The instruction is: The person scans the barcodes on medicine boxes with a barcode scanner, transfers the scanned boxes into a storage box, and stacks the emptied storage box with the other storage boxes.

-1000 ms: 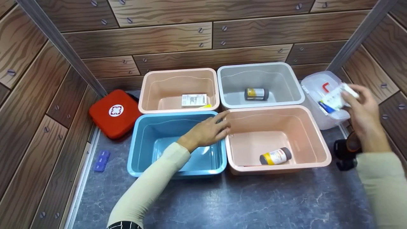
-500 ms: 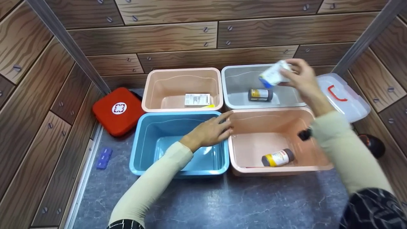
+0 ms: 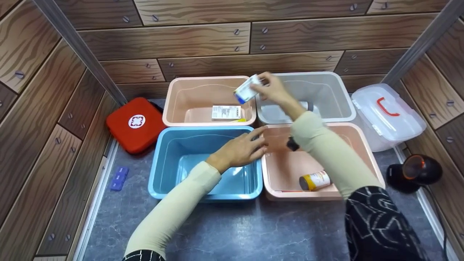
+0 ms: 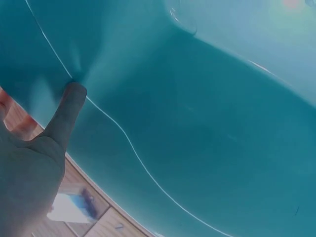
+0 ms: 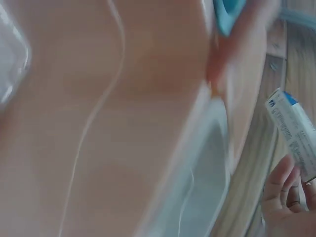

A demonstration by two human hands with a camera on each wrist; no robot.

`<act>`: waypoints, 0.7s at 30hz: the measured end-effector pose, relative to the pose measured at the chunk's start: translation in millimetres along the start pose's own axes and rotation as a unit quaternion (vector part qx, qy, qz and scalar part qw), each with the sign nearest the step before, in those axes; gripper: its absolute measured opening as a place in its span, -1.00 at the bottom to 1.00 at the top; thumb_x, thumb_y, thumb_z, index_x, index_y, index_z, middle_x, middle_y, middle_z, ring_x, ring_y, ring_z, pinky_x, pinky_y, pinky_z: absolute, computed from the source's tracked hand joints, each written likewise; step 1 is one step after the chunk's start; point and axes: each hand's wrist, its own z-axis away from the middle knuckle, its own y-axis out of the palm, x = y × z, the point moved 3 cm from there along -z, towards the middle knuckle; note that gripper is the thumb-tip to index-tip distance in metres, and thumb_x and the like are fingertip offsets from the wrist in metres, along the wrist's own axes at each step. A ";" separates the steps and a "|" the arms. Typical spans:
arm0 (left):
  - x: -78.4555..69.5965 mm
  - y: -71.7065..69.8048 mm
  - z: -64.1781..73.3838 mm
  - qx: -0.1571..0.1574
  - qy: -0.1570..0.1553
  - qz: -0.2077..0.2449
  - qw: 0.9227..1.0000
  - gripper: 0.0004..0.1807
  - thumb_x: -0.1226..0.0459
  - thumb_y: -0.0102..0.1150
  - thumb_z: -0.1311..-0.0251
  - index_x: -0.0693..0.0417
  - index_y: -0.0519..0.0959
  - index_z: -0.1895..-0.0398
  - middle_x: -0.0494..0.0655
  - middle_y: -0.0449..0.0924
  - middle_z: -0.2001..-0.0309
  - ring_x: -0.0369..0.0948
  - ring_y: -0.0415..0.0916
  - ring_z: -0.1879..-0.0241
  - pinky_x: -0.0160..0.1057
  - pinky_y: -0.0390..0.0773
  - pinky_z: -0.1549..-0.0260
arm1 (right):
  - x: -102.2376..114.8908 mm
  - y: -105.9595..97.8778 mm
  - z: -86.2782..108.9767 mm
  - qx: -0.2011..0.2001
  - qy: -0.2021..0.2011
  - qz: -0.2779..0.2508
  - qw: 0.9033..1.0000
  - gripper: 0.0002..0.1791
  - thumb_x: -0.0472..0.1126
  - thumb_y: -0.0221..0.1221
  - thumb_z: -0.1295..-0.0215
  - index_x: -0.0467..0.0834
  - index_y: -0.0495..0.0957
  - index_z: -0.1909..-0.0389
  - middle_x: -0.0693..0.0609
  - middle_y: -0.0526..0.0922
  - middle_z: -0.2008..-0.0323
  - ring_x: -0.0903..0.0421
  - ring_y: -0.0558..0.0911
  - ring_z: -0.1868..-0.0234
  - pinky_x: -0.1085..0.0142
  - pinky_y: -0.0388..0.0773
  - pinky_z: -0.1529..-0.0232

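Observation:
My right hand [image 3: 274, 90] pinches a white medicine box [image 3: 247, 89] with a blue end by its edge, in the air over the right rim of the back-left pink bin [image 3: 170, 101]. In the right wrist view that box [image 5: 294, 131] shows small print. Inside the pink bin lies another white box [image 3: 226, 112] beside something yellow. My left hand [image 3: 237, 149] rests at the rims where the blue bin [image 3: 155, 163] meets the front-right pink bin [image 3: 366, 152], fingers loosely extended. The left wrist view shows its thumb [image 4: 66, 111] against the blue inner wall.
A grey bin [image 3: 337, 94] holds a dark bottle partly hidden by my right arm. A yellow-labelled bottle [image 3: 314, 180] lies in the front pink bin. Around stand a red first-aid case [image 3: 135, 125], purple pill organizer [image 3: 119, 178], clear lidded box [image 3: 389, 112] and black corded device [image 3: 417, 172].
My right hand has carried the medicine box leftward from the clear box, across the grey bin, to the back-left pink bin. The left hand has stayed in place.

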 end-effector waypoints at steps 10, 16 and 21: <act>1.1 -2.4 -0.2 0.000 0.004 -0.011 1.000 -0.53 -0.06 -0.24 -0.77 -0.09 0.51 -0.43 0.00 0.07 -0.77 0.19 0.55 -0.40 0.13 0.61 -0.35 | 7.2 70.0 -13.1 0.143 -0.006 0.005 0.990 -0.44 -0.36 0.27 -0.54 -0.32 0.42 -0.48 -0.31 0.54 -0.32 -0.03 0.75 -0.05 0.20 0.78 -0.12; -0.5 -0.6 -1.4 0.003 0.011 -0.007 1.000 -0.51 -0.07 -0.26 -0.77 -0.10 0.50 -0.46 0.06 0.09 -0.75 0.22 0.54 -0.40 0.14 0.59 -0.38 | -2.6 62.4 0.8 0.199 -0.050 0.062 0.977 -0.14 0.01 0.31 -0.54 0.18 0.17 -0.75 -0.06 0.05 -0.77 -0.22 0.14 -0.73 -0.23 0.21 -0.65; 0.8 0.7 1.2 -0.010 0.015 -0.008 1.000 -0.53 -0.05 -0.23 -0.77 -0.08 0.56 -0.39 0.05 0.11 -0.75 0.21 0.58 -0.35 0.14 0.62 -0.33 | -20.3 34.1 17.2 0.194 -0.085 0.045 0.976 -0.29 -0.03 0.29 -0.57 0.00 0.34 -0.66 -0.06 0.34 -0.65 -0.15 0.36 -0.63 -0.14 0.34 -0.60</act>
